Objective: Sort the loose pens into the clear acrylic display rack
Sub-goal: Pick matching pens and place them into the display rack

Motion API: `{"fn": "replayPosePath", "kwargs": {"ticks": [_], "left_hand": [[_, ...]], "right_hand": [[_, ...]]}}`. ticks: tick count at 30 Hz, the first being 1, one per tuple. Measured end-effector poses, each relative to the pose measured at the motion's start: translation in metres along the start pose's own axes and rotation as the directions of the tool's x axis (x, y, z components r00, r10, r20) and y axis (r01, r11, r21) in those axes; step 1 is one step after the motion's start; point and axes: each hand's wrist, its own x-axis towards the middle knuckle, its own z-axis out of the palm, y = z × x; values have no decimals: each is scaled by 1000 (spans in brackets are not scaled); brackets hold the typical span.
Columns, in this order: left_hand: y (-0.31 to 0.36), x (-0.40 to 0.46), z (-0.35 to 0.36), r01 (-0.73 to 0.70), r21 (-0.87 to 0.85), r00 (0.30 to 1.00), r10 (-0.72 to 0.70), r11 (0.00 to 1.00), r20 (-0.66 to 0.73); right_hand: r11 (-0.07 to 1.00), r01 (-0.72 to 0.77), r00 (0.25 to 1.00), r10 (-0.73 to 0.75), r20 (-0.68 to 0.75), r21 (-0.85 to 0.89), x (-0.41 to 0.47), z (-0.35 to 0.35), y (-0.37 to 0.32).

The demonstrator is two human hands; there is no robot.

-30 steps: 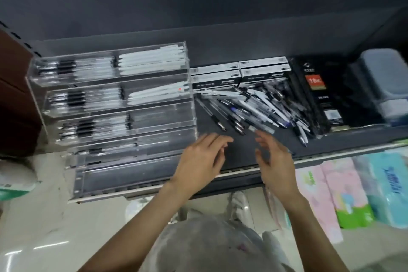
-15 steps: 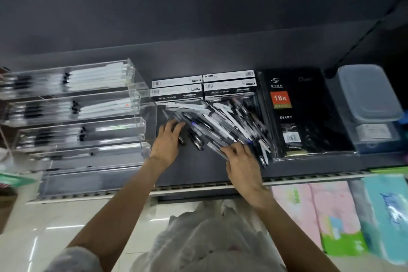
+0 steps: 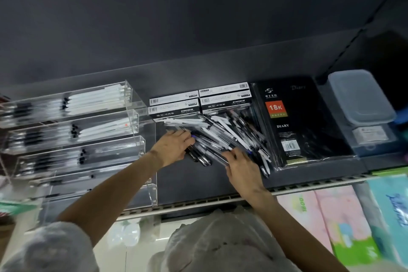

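Observation:
A heap of loose pens (image 3: 229, 132), white, clear and black, lies on the dark shelf (image 3: 198, 185) in front of several pen boxes. The clear acrylic display rack (image 3: 141, 146) stands to the left, its tiers stepped; the upper tiers hold rows of pens, the lowest looks bare. My left hand (image 3: 172, 148) rests palm down on the left edge of the heap, fingers over a few dark pens. At the heap's near edge my right hand (image 3: 242, 168) has its fingers curled around some pens. Whether either hand has lifted anything is unclear.
Pen boxes (image 3: 198, 101) sit behind the heap. A wrapped black diary (image 3: 295, 121) lies right of it, then a lidded plastic container (image 3: 359, 97). Pastel tissue packs (image 3: 326, 221) fill the shelf below. The shelf's perforated front edge (image 3: 198, 203) runs under my wrists.
The view swung right, shifting the rack leftward. Both hands went from hovering over the bare shelf front into the pen heap, and they now press further into it.

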Motion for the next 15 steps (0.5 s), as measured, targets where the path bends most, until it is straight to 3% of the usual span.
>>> {"fn": "replayPosePath", "kwargs": {"ticks": [6, 13, 15], "left_hand": [[1, 7, 6, -68, 147, 996, 76, 987, -52], [21, 3, 8, 6, 128, 1000, -8, 992, 14], [19, -3, 9, -28, 64, 997, 32, 998, -65]], "right_hand": [[999, -11, 1000, 11, -22, -32, -4, 1, 1], [996, -10, 1000, 9, -14, -91, -9, 4, 2], [997, -18, 999, 15, -45, -81, -11, 6, 2]]}}
